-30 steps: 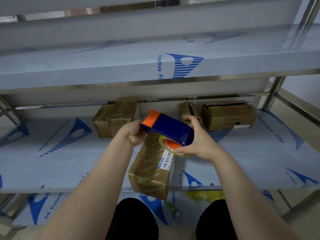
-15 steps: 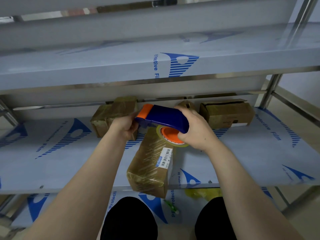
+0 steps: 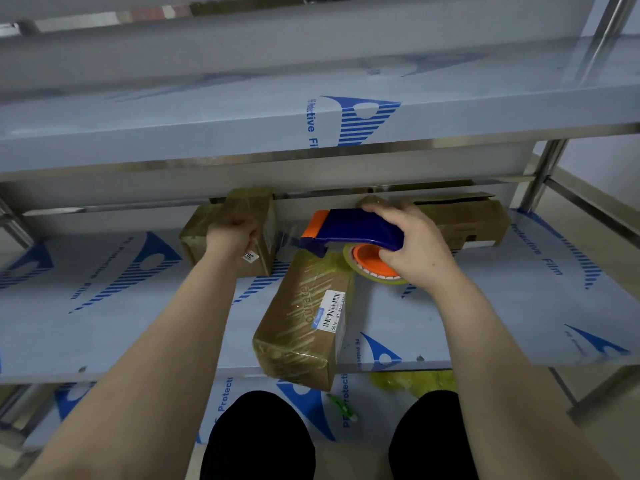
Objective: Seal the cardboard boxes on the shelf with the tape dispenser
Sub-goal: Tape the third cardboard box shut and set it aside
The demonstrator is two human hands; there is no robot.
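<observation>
My right hand (image 3: 415, 247) grips the blue tape dispenser (image 3: 353, 226), which has an orange front and an orange roll core, just above the far end of a long tape-wrapped cardboard box (image 3: 304, 317). That box lies lengthwise on the middle shelf (image 3: 104, 327) and sticks out past its front edge. My left hand (image 3: 232, 233) is curled in front of a taped box at the back left (image 3: 242, 206) and seems to pinch the end of a clear tape strip (image 3: 285, 239) stretched from the dispenser. A box with a raised flap (image 3: 467, 220) stands back right.
The upper shelf (image 3: 207, 133) hangs low over the back boxes. Steel posts (image 3: 540, 174) stand at the right. On the bottom shelf lie a yellow-green wad of tape (image 3: 415, 381) and a small green object (image 3: 341, 405). My knees (image 3: 259, 441) are below.
My left hand has moved left, away from the dispenser's front, and a clear strip now spans the gap. My right hand has carried the dispenser right and toward the back.
</observation>
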